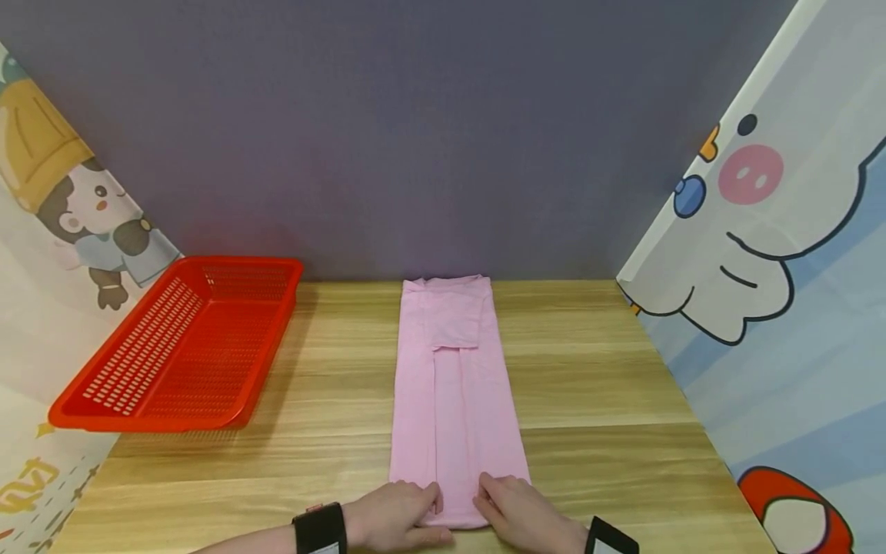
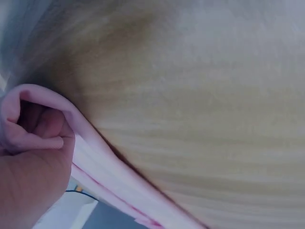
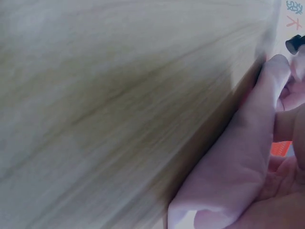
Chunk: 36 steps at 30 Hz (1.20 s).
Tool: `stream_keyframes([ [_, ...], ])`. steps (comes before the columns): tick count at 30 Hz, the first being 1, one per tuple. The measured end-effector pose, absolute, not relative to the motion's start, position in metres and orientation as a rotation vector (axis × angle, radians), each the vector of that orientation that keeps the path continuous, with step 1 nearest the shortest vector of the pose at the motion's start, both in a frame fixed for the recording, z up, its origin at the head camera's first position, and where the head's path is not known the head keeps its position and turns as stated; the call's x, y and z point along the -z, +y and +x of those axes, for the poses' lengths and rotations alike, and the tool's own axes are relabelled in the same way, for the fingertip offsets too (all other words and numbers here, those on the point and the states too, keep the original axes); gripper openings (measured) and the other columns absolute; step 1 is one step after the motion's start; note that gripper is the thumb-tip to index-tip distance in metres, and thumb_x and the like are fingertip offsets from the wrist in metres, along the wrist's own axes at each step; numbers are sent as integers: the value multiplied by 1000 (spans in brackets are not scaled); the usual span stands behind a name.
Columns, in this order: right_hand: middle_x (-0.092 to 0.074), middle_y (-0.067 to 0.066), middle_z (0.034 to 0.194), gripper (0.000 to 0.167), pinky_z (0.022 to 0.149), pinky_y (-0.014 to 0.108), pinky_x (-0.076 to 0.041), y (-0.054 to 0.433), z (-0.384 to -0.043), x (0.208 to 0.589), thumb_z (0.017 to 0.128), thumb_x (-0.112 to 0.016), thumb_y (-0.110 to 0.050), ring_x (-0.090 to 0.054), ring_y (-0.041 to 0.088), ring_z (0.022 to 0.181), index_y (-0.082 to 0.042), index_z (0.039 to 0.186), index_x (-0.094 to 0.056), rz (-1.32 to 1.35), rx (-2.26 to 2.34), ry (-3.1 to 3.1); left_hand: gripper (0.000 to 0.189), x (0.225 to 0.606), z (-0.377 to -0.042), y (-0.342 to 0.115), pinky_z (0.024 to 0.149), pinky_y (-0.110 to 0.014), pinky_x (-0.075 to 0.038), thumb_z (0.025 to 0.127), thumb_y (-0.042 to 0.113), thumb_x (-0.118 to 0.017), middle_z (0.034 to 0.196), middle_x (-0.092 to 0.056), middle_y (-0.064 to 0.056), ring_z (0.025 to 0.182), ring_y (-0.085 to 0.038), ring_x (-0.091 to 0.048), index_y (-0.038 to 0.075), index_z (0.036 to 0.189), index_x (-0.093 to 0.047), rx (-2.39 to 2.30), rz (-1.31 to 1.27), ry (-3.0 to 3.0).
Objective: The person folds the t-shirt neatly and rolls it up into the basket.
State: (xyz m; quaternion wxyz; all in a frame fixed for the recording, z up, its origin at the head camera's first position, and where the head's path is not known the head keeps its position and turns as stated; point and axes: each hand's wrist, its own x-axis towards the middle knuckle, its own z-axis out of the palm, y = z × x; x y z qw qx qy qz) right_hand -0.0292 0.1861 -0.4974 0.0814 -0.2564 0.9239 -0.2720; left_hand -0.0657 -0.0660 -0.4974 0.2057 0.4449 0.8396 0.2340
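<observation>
A pink garment (image 1: 453,408), folded into a long, narrow strip, lies flat on the table, its far end by the grey backdrop. A squarish flap is folded over near that far end, and two lengthwise folds meet close to the middle. At the near left corner my left hand (image 1: 398,514) grips the hem; in the left wrist view the fabric (image 2: 38,93) curls up around the fingertips. My right hand (image 1: 527,514) holds the near right corner. Cloth (image 3: 233,157) wraps over its fingers in the right wrist view, partly hiding them.
A red perforated plastic basket (image 1: 148,424) stands on the left of the wooden table (image 1: 595,369). Behind rises a grey backdrop (image 1: 443,138). Cartoon-printed sheets flank the table, one on the left (image 1: 41,292) and one on the right (image 1: 817,323). Both wrists wear black straps.
</observation>
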Motion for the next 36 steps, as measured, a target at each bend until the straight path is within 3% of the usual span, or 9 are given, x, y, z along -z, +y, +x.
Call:
stream_keyframes([
  [10, -39, -19, 70, 27, 52, 13, -32, 192, -29, 496, 97, -62, -38, -36, -6, 60, -22, 79, -50, -730, 854, 2683, 32, 502, -65, -70, 59, -11, -36, 108, 40, -40, 69, -48, 18, 60, 7, -40, 22, 87, -56, -593, 1437, 2437],
  [13, -44, -17, 73, 29, 56, 10, -33, 195, -29, 497, 93, -68, -42, -37, -7, 63, -20, 82, -52, -863, 822, 2702, 31, 503, -65, -69, 58, -9, -33, 109, 36, -41, 71, -48, 18, 62, 7, -39, 22, 86, -58, -551, 1516, 2505],
  [18, -47, -15, 77, 22, 59, 4, -29, 197, -29, 503, 97, -66, -34, -38, -7, 67, -19, 84, -55, -1195, 628, 2876, 31, 504, -62, -65, 60, -12, -36, 108, 31, -44, 76, -49, 14, 67, 3, -43, 22, 82, -60, -440, 1601, 2674],
  [23, -47, -13, 79, 17, 65, 14, -36, 196, -27, 508, 95, -68, -24, -43, 0, 71, -21, 81, -58, -1371, 395, 3079, 31, 505, -58, -63, 63, -15, -41, 106, 28, -48, 77, -51, 13, 70, 0, -45, 20, 80, -63, -426, 1543, 2744],
  [27, -47, -11, 83, 19, 75, 19, -38, 192, -26, 504, 90, -71, -20, -43, 5, 81, -21, 76, -58, -1361, 320, 3133, 33, 504, -56, -62, 65, -17, -43, 106, 28, -48, 72, -55, 12, 69, -1, -48, 20, 78, -64, -446, 1438, 2718],
  [32, -46, -11, 80, 21, 73, 20, -36, 186, -22, 494, 84, -74, -17, -41, 7, 81, -20, 69, -59, -1271, 335, 3142, 37, 502, -54, -60, 64, -19, -45, 105, 28, -50, 65, -54, 12, 64, -2, -51, 21, 69, -57, -446, 1337, 2661],
  [36, -52, -11, 83, 8, 74, 22, -41, 183, -18, 489, 84, -73, -13, -45, 7, 83, -17, 82, -66, -1126, 442, 3126, 37, 500, -53, -59, 66, -21, -47, 103, 27, -53, 64, -52, 13, 62, -1, -49, 22, 67, -55, -470, 1275, 2629],
])
